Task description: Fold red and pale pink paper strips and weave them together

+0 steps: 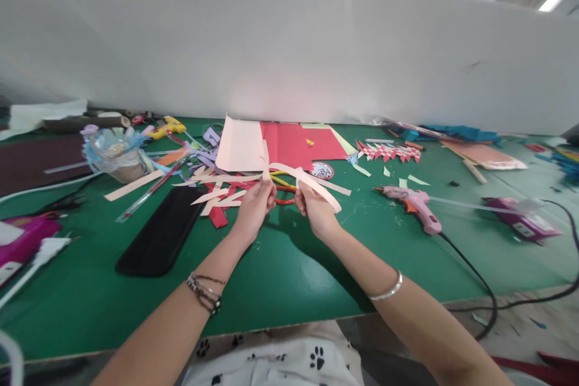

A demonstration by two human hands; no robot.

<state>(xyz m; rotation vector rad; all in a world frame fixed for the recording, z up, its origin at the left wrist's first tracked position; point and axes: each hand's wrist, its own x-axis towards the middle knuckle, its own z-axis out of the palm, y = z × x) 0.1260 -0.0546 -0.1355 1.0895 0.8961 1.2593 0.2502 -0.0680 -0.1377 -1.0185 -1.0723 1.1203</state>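
Observation:
My left hand [256, 205] is closed in a pinch on an upright pale peach paper strip [265, 160]. Beside it, my right hand [315, 208] pinches another peach strip [320, 186], which curves down over the back of the hand. Both hands are raised a little above the table, a small gap between them. Behind them lie scissors with red and yellow handles [284, 201], partly hidden. Loose peach strips [226, 200] and red paper pieces [219, 216] are heaped to the left of my left hand. My fingertips hide the ends of the held strips.
On the green table [289, 277], a black phone-like slab [158, 235] lies left. A pink glue gun [414, 204] with a cord lies right. Red paper [289, 142], a peach sheet [239, 148] and a red-white woven strip [389, 151] lie behind. A white partition [289, 42] stands beyond.

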